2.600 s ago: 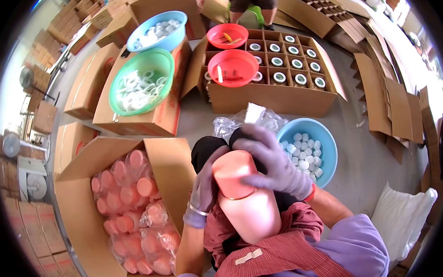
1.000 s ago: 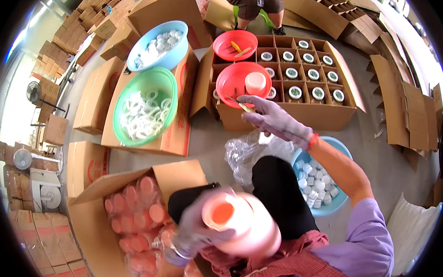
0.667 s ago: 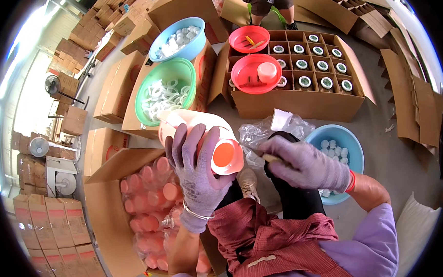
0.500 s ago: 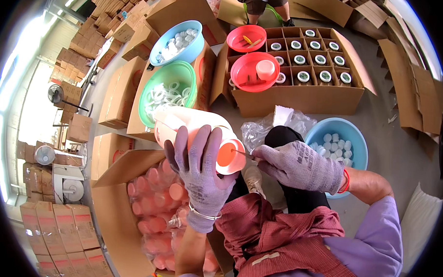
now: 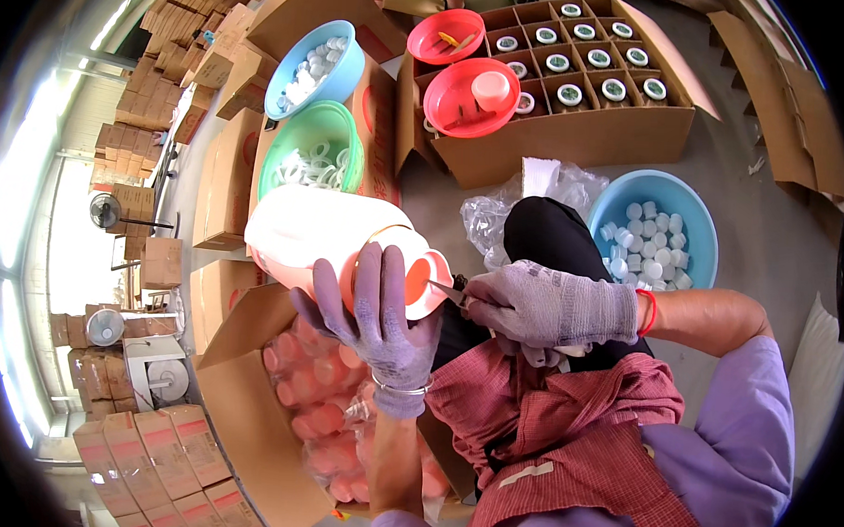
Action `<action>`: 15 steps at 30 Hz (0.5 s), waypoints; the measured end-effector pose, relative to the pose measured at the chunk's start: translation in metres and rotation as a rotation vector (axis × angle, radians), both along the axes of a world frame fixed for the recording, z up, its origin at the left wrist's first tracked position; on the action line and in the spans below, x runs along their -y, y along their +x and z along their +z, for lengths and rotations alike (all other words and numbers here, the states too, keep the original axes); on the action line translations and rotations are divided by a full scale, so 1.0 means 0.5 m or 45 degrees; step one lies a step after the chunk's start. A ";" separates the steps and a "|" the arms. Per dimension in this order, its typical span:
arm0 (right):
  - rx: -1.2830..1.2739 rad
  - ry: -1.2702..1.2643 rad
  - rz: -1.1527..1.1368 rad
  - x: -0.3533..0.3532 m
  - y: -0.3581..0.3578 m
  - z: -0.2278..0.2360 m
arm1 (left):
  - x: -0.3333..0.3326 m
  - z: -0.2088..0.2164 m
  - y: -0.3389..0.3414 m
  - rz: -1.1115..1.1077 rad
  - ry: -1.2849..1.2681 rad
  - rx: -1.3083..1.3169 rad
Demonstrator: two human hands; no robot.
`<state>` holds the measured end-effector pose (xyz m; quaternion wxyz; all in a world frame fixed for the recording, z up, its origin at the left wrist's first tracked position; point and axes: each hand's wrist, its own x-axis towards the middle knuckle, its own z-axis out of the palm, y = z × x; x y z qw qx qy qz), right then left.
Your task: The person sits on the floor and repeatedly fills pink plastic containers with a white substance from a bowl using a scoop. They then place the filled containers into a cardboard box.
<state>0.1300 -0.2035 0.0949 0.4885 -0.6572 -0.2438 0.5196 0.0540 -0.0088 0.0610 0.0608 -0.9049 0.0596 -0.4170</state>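
My left hand, in a grey-purple glove, steadies a large pale pink plastic bottle lying on its side, its wide mouth turned toward my right hand. The fingers press along the shoulder and neck. My right hand, gloved alike, grips a small knife with a thin pointed blade. The blade tip is at the mouth's rim, over the orange-lit opening; whether it touches the rim I cannot tell. The handle is mostly hidden in my fist. Below my left hand an open carton holds several wrapped pink bottles.
A green basin of white rings and a blue basin of white caps stand on cartons at left. Another blue basin of caps sits at right. Ahead, a divided carton holds lidded jars beside two red bowls.
The bottle has shifted left, exposing more of its body. My right hand and the knife have come slightly lower, the blade still at the bottle's mouth. The whole view has shifted a little.
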 end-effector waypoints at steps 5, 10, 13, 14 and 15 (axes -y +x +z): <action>-0.305 0.085 0.045 -0.002 0.003 -0.024 | -0.014 -0.014 0.006 -0.015 0.038 0.001; -0.666 0.281 0.053 -0.012 -0.003 -0.041 | -0.023 -0.035 0.009 -0.072 -0.099 0.050; -1.014 0.347 0.011 -0.028 -0.021 -0.055 | -0.015 -0.031 0.019 -0.161 -0.146 0.108; -1.114 0.363 0.022 -0.028 -0.022 -0.050 | -0.028 -0.035 0.021 -0.170 -0.101 0.119; -1.208 0.438 0.028 -0.029 -0.024 -0.052 | -0.038 -0.037 0.023 -0.180 -0.054 0.128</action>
